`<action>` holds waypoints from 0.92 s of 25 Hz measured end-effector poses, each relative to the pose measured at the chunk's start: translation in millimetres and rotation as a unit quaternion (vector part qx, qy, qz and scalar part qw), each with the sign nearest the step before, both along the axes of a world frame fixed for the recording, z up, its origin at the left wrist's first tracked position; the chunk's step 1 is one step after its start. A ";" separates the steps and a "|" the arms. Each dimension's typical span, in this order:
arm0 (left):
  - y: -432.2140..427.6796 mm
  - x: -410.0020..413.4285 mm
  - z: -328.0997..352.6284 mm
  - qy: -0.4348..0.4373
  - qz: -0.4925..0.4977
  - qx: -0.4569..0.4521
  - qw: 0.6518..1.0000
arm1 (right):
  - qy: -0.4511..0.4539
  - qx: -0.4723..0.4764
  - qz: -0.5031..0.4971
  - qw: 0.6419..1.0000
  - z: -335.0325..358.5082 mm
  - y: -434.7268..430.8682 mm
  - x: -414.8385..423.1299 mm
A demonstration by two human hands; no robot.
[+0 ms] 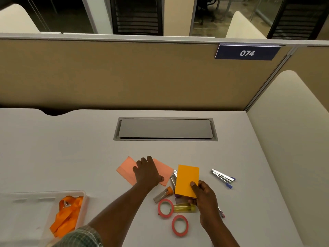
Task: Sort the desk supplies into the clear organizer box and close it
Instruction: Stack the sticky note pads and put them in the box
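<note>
My right hand (204,198) grips an orange pad of sticky notes (187,180), tilted a little above the desk. My left hand (147,172) lies palm down on a stack of pink paper sheets (125,169); whether it pinches them I cannot tell. Two pink tape rolls (165,208) (180,225), an orange-capped clear tube (163,194) and a yellow tube (184,207) lie between my arms. A silver stapler with blue ends (223,177) sits to the right. The clear organizer box (83,196) is at lower left, open, holding an orange lanyard (68,214).
A grey cable hatch (165,129) is set into the desk behind the supplies. A tan partition with a blue "074" sign (247,53) closes the far edge. A cream divider (292,139) bounds the right side. A small metal clip (175,173) peeks from behind the orange pad.
</note>
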State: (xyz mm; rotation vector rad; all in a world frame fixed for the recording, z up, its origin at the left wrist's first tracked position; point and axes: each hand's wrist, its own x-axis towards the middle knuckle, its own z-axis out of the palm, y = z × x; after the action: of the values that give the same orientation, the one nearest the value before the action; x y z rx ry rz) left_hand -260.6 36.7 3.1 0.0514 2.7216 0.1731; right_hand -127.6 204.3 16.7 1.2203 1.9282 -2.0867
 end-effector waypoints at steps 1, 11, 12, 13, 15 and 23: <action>-0.2 -2.4 0.8 -0.014 0.020 0.014 1.000 | -0.001 -0.002 -0.001 1.000 -0.2 -0.8 -1.1; -3.5 -2.0 3.2 -0.027 0.069 0.035 0.997 | 0.000 -0.033 0.017 0.999 9.2 -14.7 -3.3; -2.9 -1.4 3.3 -0.024 0.066 0.041 0.997 | 0.000 -0.033 0.017 0.999 9.1 -15.2 -3.3; -2.1 -0.9 3.8 -0.024 0.067 0.047 0.996 | -0.003 -0.031 0.018 0.999 9.0 -15.4 -2.9; -1.2 0.8 4.4 -0.025 0.076 0.058 0.995 | -0.008 -0.027 0.016 0.999 8.6 -15.4 -1.6; -6.3 2.4 38.3 0.090 0.094 0.254 0.958 | -0.036 0.000 0.023 0.999 12.5 -14.4 -6.0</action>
State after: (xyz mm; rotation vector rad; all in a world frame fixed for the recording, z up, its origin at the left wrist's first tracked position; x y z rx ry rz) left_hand -258.2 30.4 41.4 -0.0484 2.7811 0.9633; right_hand -133.5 189.9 29.2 1.2221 1.9069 -1.9929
